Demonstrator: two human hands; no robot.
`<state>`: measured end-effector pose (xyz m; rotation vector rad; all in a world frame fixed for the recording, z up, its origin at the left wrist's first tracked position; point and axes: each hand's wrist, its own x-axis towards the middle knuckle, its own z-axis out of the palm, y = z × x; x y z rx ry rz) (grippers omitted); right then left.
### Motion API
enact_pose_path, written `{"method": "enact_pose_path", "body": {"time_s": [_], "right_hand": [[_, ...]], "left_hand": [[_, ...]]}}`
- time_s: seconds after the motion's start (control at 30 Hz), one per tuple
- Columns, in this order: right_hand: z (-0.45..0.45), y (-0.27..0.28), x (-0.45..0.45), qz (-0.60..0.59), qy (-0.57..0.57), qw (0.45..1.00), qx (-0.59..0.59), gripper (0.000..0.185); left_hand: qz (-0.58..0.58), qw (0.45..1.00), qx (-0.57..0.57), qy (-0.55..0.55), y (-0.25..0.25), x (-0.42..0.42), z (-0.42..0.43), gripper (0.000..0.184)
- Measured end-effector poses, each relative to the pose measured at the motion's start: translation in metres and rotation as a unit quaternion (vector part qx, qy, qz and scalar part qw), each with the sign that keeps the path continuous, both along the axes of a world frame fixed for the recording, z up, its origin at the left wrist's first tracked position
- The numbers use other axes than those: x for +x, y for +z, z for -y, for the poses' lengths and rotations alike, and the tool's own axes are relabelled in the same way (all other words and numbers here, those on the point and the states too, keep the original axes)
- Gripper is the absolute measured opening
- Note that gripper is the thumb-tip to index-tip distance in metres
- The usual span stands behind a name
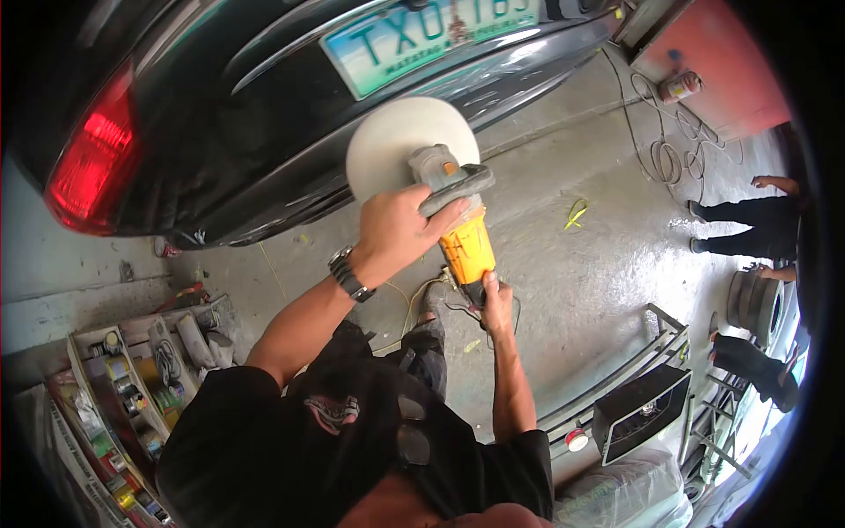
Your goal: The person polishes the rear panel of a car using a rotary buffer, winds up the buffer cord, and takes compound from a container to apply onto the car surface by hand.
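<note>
A yellow and black power polisher [467,248] with a broad, round white pad [374,154] is held in both my hands. The pad is against or very near the rear bumper [290,180] of a black car, just below its licence plate [374,55]; contact is hard to make out. Near the polisher's head, my left hand [398,231], with a dark watch at the wrist, is closed around the front handle. Farther back, my right hand [497,304] wraps the black rear end of the body. A red tail light [95,163] is at the left.
To my lower left stands a rack [132,374] full of cans and bottles. A cord [414,295] runs near my foot. At the right are a coiled hose [673,163], a fire extinguisher [680,86], a large lamp [641,412], metal frames and two people.
</note>
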<state>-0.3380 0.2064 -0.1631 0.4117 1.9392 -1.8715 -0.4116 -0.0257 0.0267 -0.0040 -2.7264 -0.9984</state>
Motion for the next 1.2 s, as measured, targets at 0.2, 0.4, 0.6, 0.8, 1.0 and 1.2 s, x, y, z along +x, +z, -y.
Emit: {"method": "enact_pose_path", "body": {"time_s": [0.2,0.4,0.6,0.8,1.0,1.2], "right_hand": [[-0.039,0.009,-0.062,0.031,-0.049,0.998,-0.03,0.079],[-0.05,0.032,-0.094,0.003,-0.085,0.996,-0.004,0.08],[-0.03,0.035,-0.048,-0.007,0.016,0.999,0.045,0.078],[0.036,0.034,0.028,-0.02,0.077,0.994,0.079,0.067],[0.123,0.064,0.083,0.038,0.216,0.953,0.21,0.085],[0.169,0.054,0.105,0.02,0.314,0.919,0.238,0.096]], "left_hand": [[0.011,0.999,-0.037,-0.034,0.016,-0.081,-0.056,0.051],[-0.043,0.998,-0.002,-0.045,0.005,-0.113,-0.064,0.055],[-0.015,1.0,-0.004,0.021,0.002,-0.039,-0.018,0.041],[-0.058,0.994,0.065,0.065,0.007,0.064,0.061,0.027],[-0.031,0.983,0.082,0.161,0.015,0.167,0.148,0.032],[-0.005,0.966,0.109,0.233,0.008,0.232,0.188,0.032]]}}
